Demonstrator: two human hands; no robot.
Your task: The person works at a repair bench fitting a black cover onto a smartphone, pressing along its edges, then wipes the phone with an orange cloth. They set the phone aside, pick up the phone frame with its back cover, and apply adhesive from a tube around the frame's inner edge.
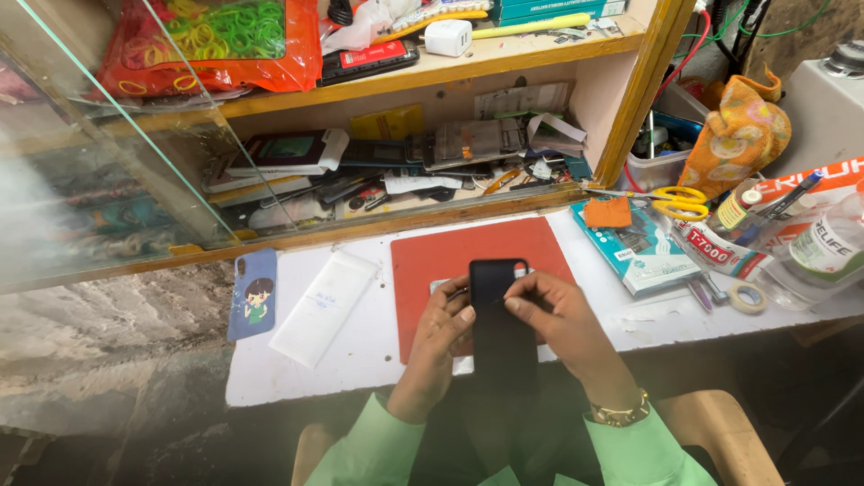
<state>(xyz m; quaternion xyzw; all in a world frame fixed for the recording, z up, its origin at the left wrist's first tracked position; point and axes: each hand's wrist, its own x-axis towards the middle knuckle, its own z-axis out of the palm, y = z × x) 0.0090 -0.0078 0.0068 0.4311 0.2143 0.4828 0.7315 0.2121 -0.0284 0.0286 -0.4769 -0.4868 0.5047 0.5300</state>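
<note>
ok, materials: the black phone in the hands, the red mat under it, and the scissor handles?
Black phone: the side facing up is matte black with no glare, likely a soft rubbery or plastic case, though a dull back panel can't be ruled out. Red mat: flat, even, non-shiny red, probably rubber or silicone. Scissor handles: glossy yellow loops, looks like moulded plastic.

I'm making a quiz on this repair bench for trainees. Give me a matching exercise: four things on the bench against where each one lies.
Things:
1. black phone
2. blue phone case
3. yellow-handled scissors
4. roll of tape

Places:
A. far left of the white tabletop
B. held in both hands above the red mat
C. right side, near the clear bottle
D. by the orange cloth, right of the shelf

Pairs: 1-B, 2-A, 3-D, 4-C
</note>
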